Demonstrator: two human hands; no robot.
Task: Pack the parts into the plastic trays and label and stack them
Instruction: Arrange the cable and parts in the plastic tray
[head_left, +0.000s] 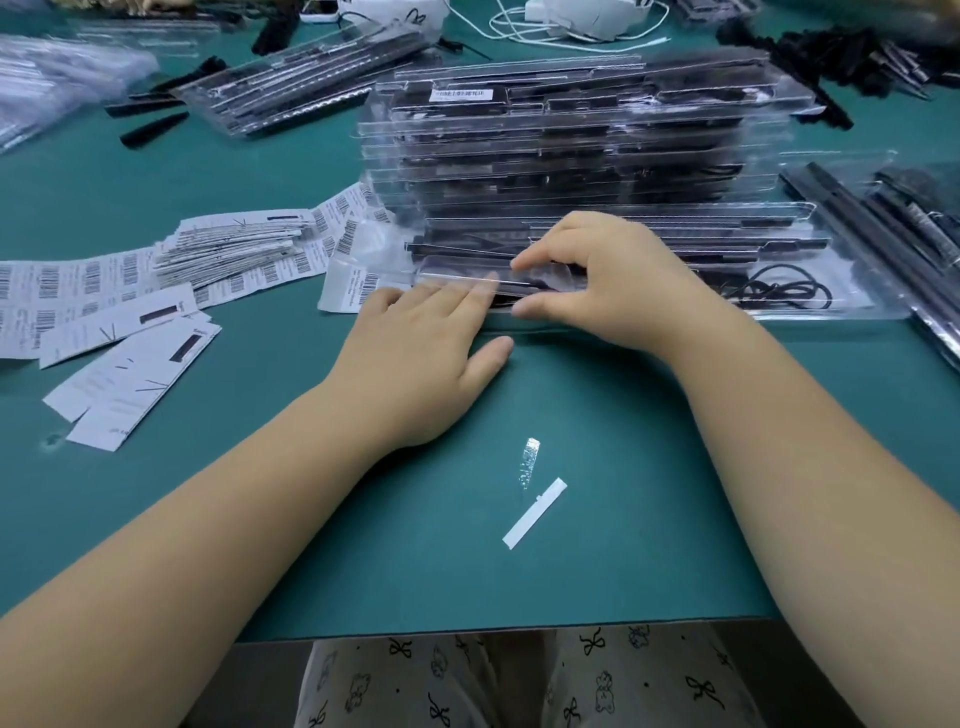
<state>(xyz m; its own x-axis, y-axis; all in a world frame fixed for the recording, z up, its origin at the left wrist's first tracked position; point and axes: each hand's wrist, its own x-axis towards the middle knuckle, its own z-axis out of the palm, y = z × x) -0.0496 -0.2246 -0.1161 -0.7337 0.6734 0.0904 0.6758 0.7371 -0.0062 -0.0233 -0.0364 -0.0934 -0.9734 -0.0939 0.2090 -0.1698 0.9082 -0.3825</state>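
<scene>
Paper strip (535, 513) blank; barcode labels (78, 283) unreadable; right hand (613, 280) pinching tray (519, 283).

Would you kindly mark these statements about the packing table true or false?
1. Both hands are on the clear plastic tray at the table's middle. True.
2. The barcode labels lie to the person's right. False: they lie to the left.
3. A tall stack of packed trays stands behind the hands. True.
4. The right hand holds a marker. False: it pinches the tray's lid edge.
5. The left hand grips a label. False: it presses flat on the tray.
</scene>
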